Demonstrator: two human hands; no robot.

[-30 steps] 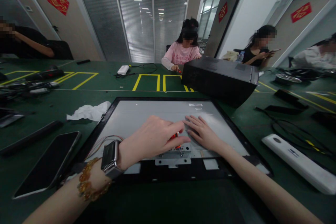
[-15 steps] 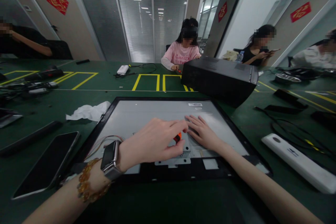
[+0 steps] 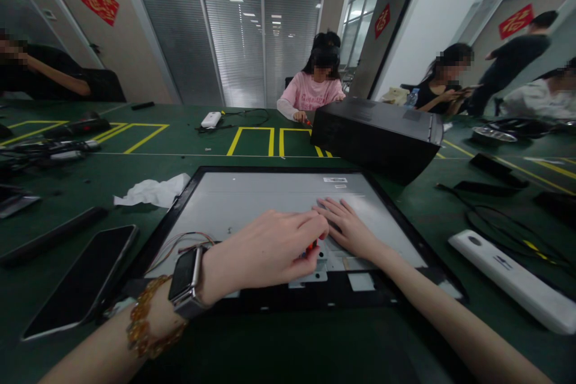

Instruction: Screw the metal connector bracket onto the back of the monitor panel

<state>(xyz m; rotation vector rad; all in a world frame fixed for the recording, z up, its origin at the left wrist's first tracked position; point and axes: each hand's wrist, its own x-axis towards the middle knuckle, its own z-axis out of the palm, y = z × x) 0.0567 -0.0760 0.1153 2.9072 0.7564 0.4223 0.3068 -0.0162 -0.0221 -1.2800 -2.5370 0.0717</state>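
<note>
My left hand (image 3: 274, 246) is closed round the red-orange and black handle of a screwdriver (image 3: 311, 246), most of it hidden by my fingers. It is over a metal bracket (image 3: 320, 272) with dark holes, near the front edge of a display panel (image 3: 270, 186). The panel lies flat, its grey back up inside a black frame. My right hand (image 3: 350, 233) rests flat on the panel beside the bracket, fingers spread. Thin coloured wires (image 3: 180, 239) lie on the panel left of my left hand. The screwdriver's tip cannot be seen.
To the left are a phone (image 3: 83, 279), a black bar (image 3: 54, 234) and crumpled tissue (image 3: 153, 191). A white elongated device (image 3: 508, 279) and black cables (image 3: 490, 213) lie right. Behind the panel stands a large black casing (image 3: 378, 135). A person in pink (image 3: 312, 93) sits opposite.
My left hand has shifted slightly right and toward me with the screwdriver, its fingers turned. My right hand stays put. A standing person has appeared at the back right.
</note>
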